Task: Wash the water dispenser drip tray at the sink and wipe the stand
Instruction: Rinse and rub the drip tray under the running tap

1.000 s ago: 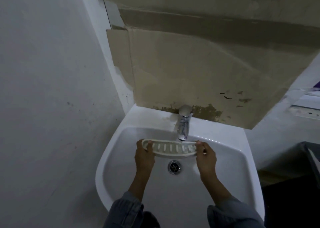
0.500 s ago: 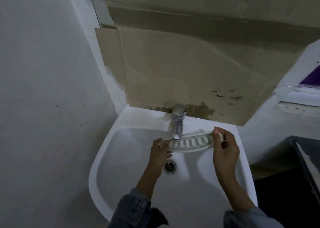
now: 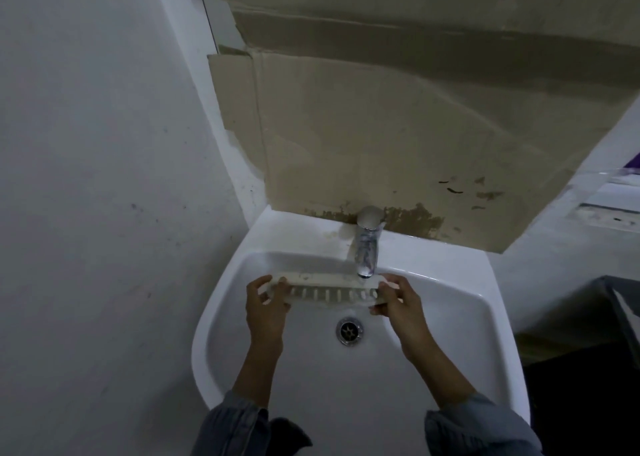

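Over sink (image 3: 450, 303), hands grip slotted, seemingly cream tray (image 3: 329, 291).

Your left hand (image 3: 265, 312) and right hand (image 3: 403, 308) were bare, with no gloves, rings or watch that could be made out in the dim light. Both forearms were uncovered up from the wrists. You wore a grey-blue, denim-like top; its left sleeve (image 3: 230, 424) and right sleeve (image 3: 479, 426) were pushed back and bunched in soft folds near the elbows, with loose, wide cuffs.
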